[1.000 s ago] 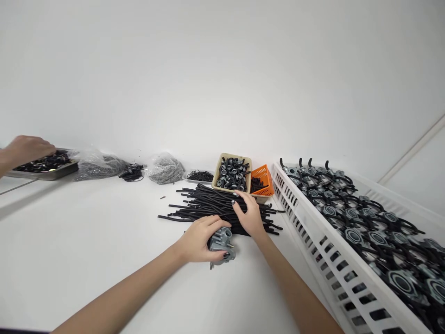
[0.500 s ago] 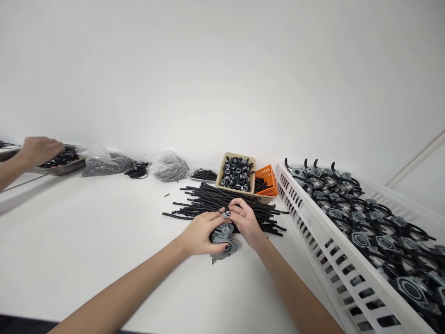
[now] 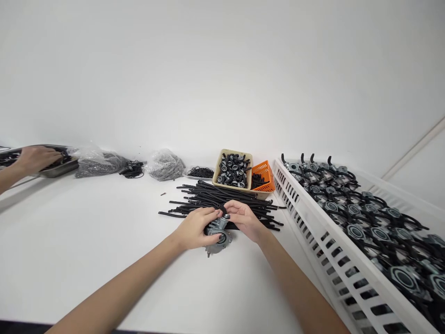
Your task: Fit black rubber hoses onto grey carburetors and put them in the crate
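Note:
My left hand [image 3: 196, 228] is wrapped round a grey metal carburettor part [image 3: 217, 234] held just above the white table [image 3: 104, 250]. My right hand [image 3: 245, 220] pinches one end of a short black rubber hose [image 3: 225, 212] against the top of that part. Both hands sit at the near edge of a heap of black hoses [image 3: 222, 200]. Behind the heap stand a beige bin [image 3: 233, 170] of grey and black fittings and a small orange basket [image 3: 263, 176].
A long white slotted crate [image 3: 330, 232] full of assembled grey parts with black hoses runs along the right. At the back lie plastic bags of small metal pieces [image 3: 166, 165] and black rings [image 3: 200, 172]. Far left, another person's hand [image 3: 33, 158] reaches into a metal tray [image 3: 55, 168].
My right hand lifted off the hose heap with one hose and came to the metal part in my left hand. The other person's hand stays at the metal tray.

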Tool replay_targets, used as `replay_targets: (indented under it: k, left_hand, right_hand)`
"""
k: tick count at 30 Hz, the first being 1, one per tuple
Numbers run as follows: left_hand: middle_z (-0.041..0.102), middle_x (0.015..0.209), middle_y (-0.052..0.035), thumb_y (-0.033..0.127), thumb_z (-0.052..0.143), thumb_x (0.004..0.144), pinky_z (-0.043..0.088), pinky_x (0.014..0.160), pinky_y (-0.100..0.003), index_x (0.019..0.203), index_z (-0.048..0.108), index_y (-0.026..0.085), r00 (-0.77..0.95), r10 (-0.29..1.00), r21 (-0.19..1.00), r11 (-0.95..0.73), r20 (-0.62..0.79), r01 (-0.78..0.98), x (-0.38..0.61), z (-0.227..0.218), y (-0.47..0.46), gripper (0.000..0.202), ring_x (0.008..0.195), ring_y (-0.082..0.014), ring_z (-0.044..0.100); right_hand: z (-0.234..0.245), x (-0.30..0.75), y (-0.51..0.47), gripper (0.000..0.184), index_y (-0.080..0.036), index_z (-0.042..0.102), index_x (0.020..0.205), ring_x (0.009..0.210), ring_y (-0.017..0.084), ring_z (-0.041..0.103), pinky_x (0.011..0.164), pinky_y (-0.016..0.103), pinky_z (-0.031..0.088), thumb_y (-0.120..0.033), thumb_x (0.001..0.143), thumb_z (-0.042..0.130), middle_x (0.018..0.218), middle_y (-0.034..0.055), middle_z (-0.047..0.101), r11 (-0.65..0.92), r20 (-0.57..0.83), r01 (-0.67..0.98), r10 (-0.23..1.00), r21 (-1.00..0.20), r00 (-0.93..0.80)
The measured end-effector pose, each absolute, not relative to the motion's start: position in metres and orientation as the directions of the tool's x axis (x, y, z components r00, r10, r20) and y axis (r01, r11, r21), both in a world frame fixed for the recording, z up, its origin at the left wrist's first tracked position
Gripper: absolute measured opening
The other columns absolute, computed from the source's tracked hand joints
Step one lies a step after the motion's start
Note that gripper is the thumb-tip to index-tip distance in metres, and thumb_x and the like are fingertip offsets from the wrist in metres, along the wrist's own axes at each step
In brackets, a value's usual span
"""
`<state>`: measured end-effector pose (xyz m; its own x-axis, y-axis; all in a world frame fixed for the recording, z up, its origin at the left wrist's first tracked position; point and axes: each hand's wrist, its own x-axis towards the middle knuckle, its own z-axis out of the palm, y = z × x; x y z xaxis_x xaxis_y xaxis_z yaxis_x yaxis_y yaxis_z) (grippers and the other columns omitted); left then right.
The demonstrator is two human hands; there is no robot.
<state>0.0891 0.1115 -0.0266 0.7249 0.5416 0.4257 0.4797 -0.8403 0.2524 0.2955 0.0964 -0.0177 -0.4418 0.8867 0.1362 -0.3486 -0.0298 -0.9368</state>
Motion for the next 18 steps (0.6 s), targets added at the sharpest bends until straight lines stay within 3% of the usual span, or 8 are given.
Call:
replay_targets:
  k: [4, 10, 18]
  left_hand:
    - [0.059, 0.084, -0.0073, 0.048, 0.047, 0.087, 0.045, 0.069, -0.034, 0.108, 0.061, 0.014, 0.725, 0.541, 0.253, -0.841, 0.427, 0.478, 0.0888, -0.0279, 0.1124, 0.043, 0.077, -0.0226, 0.059]
    - [0.064, 0.100, -0.0122, 0.047, 0.049, 0.086, 0.048, 0.077, -0.036, 0.125, 0.056, 0.013, 0.723, 0.545, 0.244, -0.838, 0.424, 0.489, 0.0864, -0.0307, 0.1128, 0.053, 0.087, -0.0258, 0.062]
    - [0.064, 0.105, -0.0134, 0.046, 0.051, 0.086, 0.049, 0.081, -0.037, 0.130, 0.054, 0.013, 0.732, 0.551, 0.262, -0.834, 0.401, 0.485, 0.0857, -0.0309, 0.1134, 0.055, 0.093, -0.0275, 0.063]
  right_hand:
    - [-0.0174, 0.2958, 0.0973, 0.026, -0.019, 0.066, 0.091, 0.077, 0.011, 0.060, 0.074, 0.024, 0.042, -0.021, 0.070, 0.081, 0.085, 0.0001, 0.068, -0.064, 0.125, -0.382, 0.884, -0.922, -0.450]
    - [-0.0177, 0.2953, 0.0969, 0.035, -0.020, 0.068, 0.101, 0.086, 0.013, 0.061, 0.079, 0.024, 0.044, -0.022, 0.068, 0.082, 0.096, 0.0022, 0.069, -0.071, 0.126, -0.404, 0.888, -0.912, -0.443]
    - [-0.0180, 0.2956, 0.0963, 0.031, -0.020, 0.068, 0.094, 0.084, 0.013, 0.060, 0.078, 0.024, 0.044, -0.023, 0.067, 0.083, 0.090, 0.0014, 0.066, -0.071, 0.139, -0.421, 0.883, -0.904, -0.448]
